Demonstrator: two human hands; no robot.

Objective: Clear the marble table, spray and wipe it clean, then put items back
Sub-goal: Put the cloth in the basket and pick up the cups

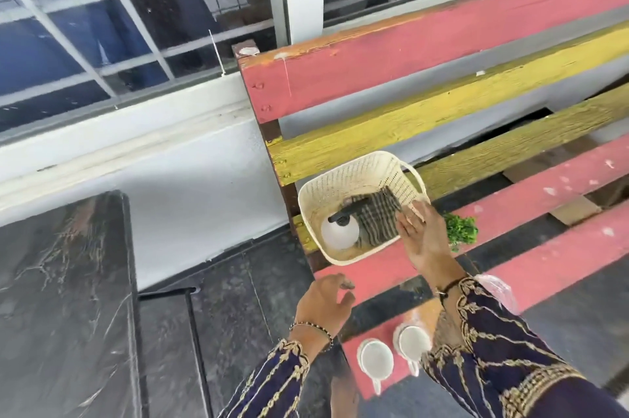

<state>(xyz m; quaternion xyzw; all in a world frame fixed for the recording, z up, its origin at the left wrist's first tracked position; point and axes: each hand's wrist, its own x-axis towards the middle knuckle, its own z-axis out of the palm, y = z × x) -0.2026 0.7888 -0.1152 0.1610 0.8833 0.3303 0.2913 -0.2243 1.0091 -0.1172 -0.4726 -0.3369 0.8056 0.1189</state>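
One cream basket (pixel 343 186) sits on the pink and yellow slatted bench (pixel 442 53), at its near end, and serves as the landmark here. Inside it lie one white spray bottle (pixel 340 232) with a black trigger head, toward the side nearest the marble counter, and one dark checked cloth (pixel 376 218) beside the bottle, draped up the basket's far wall. The right hand (pixel 427 238) is spread open, fingers extended, over the basket's rim on the side away from the marble counter; its fingertips are at the cloth's edge, and whether they touch it I cannot tell; it has nothing closed in its grasp. The left hand (pixel 323 303) hovers nearer the camera than the basket, loosely curled, half open and empty. Just beyond the basket, past the right hand, lies one sprig of green leaves (pixel 461 230). Nearer the camera than the basket stand two white cups (pixel 376 358) side by side on a pink slat. The dark marble counter (pixel 64 298) lies well apart from the basket.
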